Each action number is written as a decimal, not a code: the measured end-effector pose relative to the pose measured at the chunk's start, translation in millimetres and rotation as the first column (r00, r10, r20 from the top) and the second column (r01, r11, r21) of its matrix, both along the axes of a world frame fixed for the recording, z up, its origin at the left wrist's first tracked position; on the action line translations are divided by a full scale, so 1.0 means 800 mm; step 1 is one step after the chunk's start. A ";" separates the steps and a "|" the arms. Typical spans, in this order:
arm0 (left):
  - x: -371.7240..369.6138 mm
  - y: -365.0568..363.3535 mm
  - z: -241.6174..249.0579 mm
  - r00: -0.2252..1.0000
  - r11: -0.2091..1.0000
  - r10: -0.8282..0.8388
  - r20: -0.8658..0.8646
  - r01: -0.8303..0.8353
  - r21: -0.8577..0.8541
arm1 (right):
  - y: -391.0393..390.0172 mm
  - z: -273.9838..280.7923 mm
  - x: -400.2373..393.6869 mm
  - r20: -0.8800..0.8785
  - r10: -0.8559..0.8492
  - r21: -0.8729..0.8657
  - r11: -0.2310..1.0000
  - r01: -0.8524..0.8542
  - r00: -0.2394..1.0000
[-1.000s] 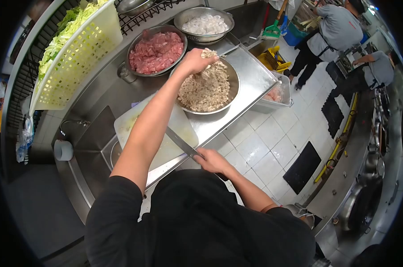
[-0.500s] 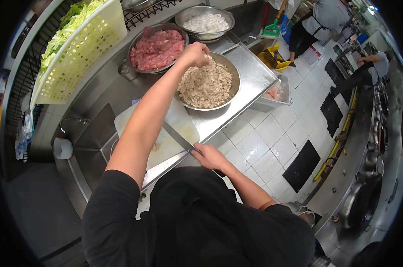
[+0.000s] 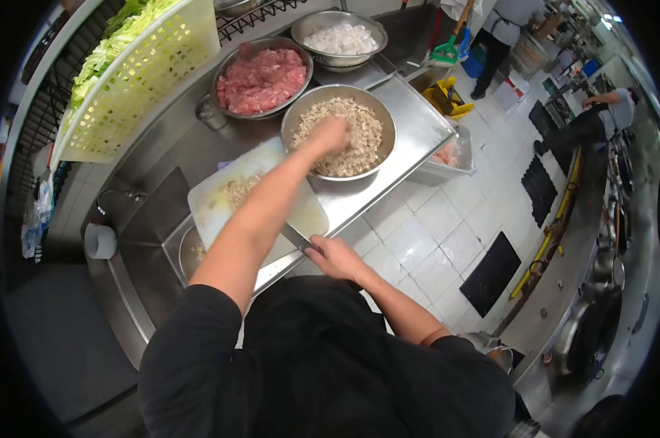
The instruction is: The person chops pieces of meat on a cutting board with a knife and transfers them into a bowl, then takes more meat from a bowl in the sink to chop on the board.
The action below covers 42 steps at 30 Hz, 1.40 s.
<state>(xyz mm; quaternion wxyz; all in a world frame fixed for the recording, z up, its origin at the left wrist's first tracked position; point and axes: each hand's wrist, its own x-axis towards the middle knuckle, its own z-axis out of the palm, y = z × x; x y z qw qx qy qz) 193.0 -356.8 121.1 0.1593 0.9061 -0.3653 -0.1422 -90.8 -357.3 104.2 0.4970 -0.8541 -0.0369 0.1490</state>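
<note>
My left hand [image 3: 332, 136] is over the chopped beige pieces [image 3: 363, 142] in a wide metal bowl [image 3: 390, 131]; its fingers are smeared and partly hidden, and whether they grip any pieces does not show. The handle of a knife [image 3: 295, 237] is wrapped in my right hand [image 3: 335, 257] at the near edge of the counter. Its blade points up and left over a white cutting board [image 3: 309, 210], partly hidden behind my left forearm. A small heap of the same chopped bits [image 3: 239, 192] lies on the board.
Bowls of raw pink meat [image 3: 263, 80] and white pieces [image 3: 341, 39] stand behind. A perforated basket of leafy greens [image 3: 133, 95] is at upper left, above a sink [image 3: 151, 248]. A grey tub [image 3: 446, 164] sits beyond the counter edge. Two people work farther off.
My left hand has moved down from the bowl's far rim to the middle of the chopped pieces. The heap on the board has come into sight. My right hand keeps the knife.
</note>
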 end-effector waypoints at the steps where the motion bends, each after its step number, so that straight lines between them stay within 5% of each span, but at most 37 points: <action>1: 0.010 0.002 0.008 0.998 0.998 0.050 -0.033 -0.051 -0.046 | 0.001 -0.001 -0.004 -0.002 0.002 0.011 1.000 -0.001 1.000; 3: 0.033 0.007 0.027 0.997 0.972 0.050 0.051 -0.037 -0.231 | 0.003 -0.007 -0.006 -0.006 -0.011 0.015 1.000 0.011 1.000; 8: 0.058 0.008 0.117 1.000 0.996 0.024 -0.013 -0.025 -0.090 | 0.009 -0.014 -0.006 -0.010 -0.032 0.003 0.999 0.032 0.999; 11: 0.061 0.009 0.124 0.998 0.996 0.004 -0.055 -0.009 -0.087 | 0.012 -0.015 -0.003 -0.014 -0.016 0.018 1.000 0.016 1.000; 14: 0.062 0.013 0.124 0.995 0.995 -0.069 0.077 0.073 -0.060 | 0.013 -0.012 0.001 0.015 -0.014 0.026 1.000 0.014 1.000; 20: 0.072 0.017 0.122 0.997 0.979 -0.074 -0.001 0.072 -0.189 | 0.013 -0.009 0.004 -0.020 -0.014 0.001 1.000 0.014 1.000; 22: 0.069 0.019 0.135 0.960 0.967 -0.017 -0.278 -0.055 -0.248 | 0.013 -0.009 0.001 -0.016 -0.028 -0.001 1.000 0.028 0.999; 27: 0.073 0.023 0.135 0.939 0.937 -0.067 -0.336 -0.057 -0.346 | 0.014 -0.005 -0.001 -0.025 -0.037 -0.010 0.999 0.036 0.999; 32: 0.076 0.021 0.119 0.999 0.919 0.025 -0.023 -0.032 -0.392 | 0.017 -0.008 -0.001 -0.023 -0.044 -0.018 0.999 0.044 0.999; 39: 0.097 0.018 0.088 0.985 0.948 0.102 -0.139 -0.138 -0.286 | 0.018 -0.014 -0.002 -0.002 -0.071 0.002 0.997 0.071 0.997; 42: 0.093 0.029 0.068 0.999 0.958 -0.040 0.013 0.042 -0.284 | 0.017 -0.022 -0.002 -0.007 -0.097 0.025 0.995 0.097 0.995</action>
